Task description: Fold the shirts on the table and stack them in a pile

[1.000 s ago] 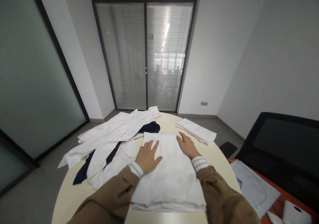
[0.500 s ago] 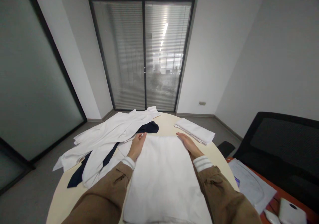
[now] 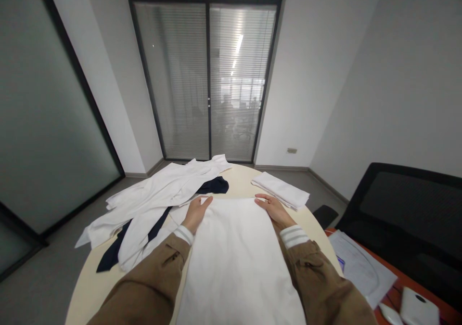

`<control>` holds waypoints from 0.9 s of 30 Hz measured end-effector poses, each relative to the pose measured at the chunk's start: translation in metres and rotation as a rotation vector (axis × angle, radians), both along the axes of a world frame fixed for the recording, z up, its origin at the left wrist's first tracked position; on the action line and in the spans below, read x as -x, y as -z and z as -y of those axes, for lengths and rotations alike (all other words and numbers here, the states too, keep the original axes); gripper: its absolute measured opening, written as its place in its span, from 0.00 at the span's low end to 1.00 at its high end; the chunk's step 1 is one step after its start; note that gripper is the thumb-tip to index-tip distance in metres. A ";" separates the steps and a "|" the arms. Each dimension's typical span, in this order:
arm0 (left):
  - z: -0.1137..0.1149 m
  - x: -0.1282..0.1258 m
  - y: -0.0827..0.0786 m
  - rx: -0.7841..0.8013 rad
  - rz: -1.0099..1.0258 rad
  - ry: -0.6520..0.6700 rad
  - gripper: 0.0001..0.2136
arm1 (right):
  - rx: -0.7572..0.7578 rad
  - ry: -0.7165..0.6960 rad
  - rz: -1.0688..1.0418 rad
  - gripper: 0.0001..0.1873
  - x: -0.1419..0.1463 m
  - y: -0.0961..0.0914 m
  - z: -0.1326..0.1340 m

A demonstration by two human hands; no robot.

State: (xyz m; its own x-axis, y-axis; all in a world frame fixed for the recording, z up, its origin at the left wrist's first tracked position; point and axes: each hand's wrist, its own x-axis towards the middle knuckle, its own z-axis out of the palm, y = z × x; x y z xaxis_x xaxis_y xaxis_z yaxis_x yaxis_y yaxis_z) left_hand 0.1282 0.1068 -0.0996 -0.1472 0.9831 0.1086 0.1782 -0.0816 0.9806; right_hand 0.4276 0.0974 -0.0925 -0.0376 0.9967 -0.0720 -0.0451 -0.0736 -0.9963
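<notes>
Left hand [image 3: 195, 215], moved to the far-left corner, and right hand [image 3: 277, 213], far-right, grip white cloth [image 3: 238, 257] running lengthwise toward the person.

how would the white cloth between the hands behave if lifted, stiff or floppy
Probably floppy: soft ripples run down the white cloth. With the left hand and right hand holding its far corners, the middle may well sag. It seems unlikely to roll, being broad rather than round.

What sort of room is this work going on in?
Most likely a small office or meeting room: glass panels with slatted blinds stand straight ahead, a black mesh-backed chair is at the right, and the work table is pale with a curved edge.
</notes>
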 end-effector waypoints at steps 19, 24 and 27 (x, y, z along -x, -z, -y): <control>0.009 -0.010 -0.011 -0.043 0.531 0.197 0.23 | 0.038 -0.104 -0.143 0.26 0.007 -0.002 0.008; 0.006 -0.008 -0.005 0.045 0.526 0.124 0.24 | -0.041 -0.161 -0.187 0.24 0.005 0.001 0.010; 0.006 -0.010 0.000 0.096 0.474 0.200 0.23 | -0.078 -0.050 -0.181 0.25 0.002 0.001 0.007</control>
